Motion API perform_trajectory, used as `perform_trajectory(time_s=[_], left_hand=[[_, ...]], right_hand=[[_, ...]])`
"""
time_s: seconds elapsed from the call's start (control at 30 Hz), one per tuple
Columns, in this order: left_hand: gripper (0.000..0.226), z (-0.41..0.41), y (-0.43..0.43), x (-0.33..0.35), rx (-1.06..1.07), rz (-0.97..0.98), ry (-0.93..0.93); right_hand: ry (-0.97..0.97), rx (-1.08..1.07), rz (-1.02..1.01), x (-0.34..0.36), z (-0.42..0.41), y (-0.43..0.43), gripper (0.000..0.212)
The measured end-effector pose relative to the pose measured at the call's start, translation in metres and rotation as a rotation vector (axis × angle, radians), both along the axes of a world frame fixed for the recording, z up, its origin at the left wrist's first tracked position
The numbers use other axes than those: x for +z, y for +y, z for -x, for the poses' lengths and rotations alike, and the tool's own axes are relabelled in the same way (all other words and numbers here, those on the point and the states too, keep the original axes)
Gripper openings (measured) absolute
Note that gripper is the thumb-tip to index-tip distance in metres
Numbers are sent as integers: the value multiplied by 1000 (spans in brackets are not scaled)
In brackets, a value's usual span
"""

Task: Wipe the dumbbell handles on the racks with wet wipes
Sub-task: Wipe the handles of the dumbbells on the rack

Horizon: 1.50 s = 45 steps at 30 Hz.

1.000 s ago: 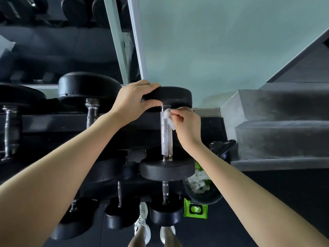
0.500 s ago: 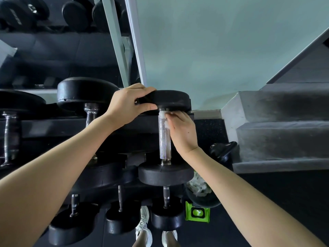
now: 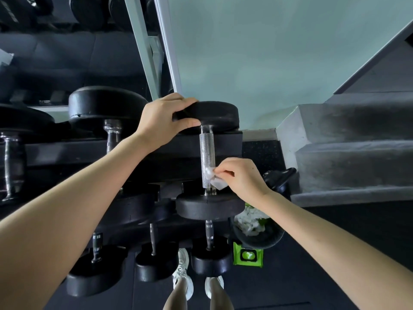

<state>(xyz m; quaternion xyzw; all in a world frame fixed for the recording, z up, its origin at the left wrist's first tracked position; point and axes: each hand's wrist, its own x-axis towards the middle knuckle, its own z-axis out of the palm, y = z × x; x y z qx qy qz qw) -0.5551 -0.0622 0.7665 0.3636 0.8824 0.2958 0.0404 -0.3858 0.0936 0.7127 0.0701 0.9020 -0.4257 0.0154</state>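
The green wipes pack (image 3: pixel 247 255) on the floor bears a label too small to read, as does the white mark on the kettlebell (image 3: pixel 279 175). The left hand (image 3: pixel 163 121) grips the far head of the dumbbell (image 3: pixel 214 115), thumb under its rim. The right hand (image 3: pixel 241 177) pinches a crumpled white wet wipe (image 3: pixel 213 179) against the lower end of the knurled handle (image 3: pixel 207 153). The dumbbell lies on the black rack (image 3: pixel 67 151).
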Motion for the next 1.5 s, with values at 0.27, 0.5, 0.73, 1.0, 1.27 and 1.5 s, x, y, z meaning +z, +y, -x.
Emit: perform_trajectory(time_s=[0.27,0.5,0.73,1.0,1.27,1.5], left_hand=[[54,1,7,-2,-51,25,4],[60,11,0,-25,-34,72,-181],[48,10,-2,-33,-17,-51,-248],[47,8,1,-35,4,-135,-275],[43,7,24,0,-124,40,-81],[43,9,39,32,-224,313,108]], right_hand=[[-113,-346,38,35,6,-3,15],[-216,-390,-135,27,27,-34,20],[-347,-520,-121,10,42,-47,34],[-345,-620,-6,9,53,-47,23],[-353,-659,305,10,47,-21,48],[-436,-621,672,13,49,-22,28]])
